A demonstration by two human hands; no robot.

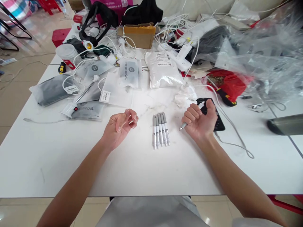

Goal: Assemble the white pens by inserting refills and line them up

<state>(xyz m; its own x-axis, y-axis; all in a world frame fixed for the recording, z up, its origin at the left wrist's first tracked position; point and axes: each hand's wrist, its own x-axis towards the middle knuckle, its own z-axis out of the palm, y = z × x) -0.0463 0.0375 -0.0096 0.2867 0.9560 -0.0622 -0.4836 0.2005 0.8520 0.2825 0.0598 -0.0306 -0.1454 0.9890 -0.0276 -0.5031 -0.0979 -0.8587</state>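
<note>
Several white-and-grey pens [161,130] lie side by side on the white table between my hands. My right hand [200,121], palm up, has its fingers wrapped round another pen [183,126]. This pen's silver tip pokes out below the fingers and its other end shows near the thumb. Left of the row, my left hand [121,126] is raised over the table with its fingers loosely curled and apart, and nothing shows in it. Partly hidden behind my right hand lies a black phone [220,123].
Grey packaged pouches [91,110] lie at the left, with a white lamp holder [68,108] on them. A white parcel [163,69], a cardboard box [139,35] and tangled cables fill the back. At the right are clear plastic wrap [267,69], a screwdriver [226,97] and a grey cylinder [286,124].
</note>
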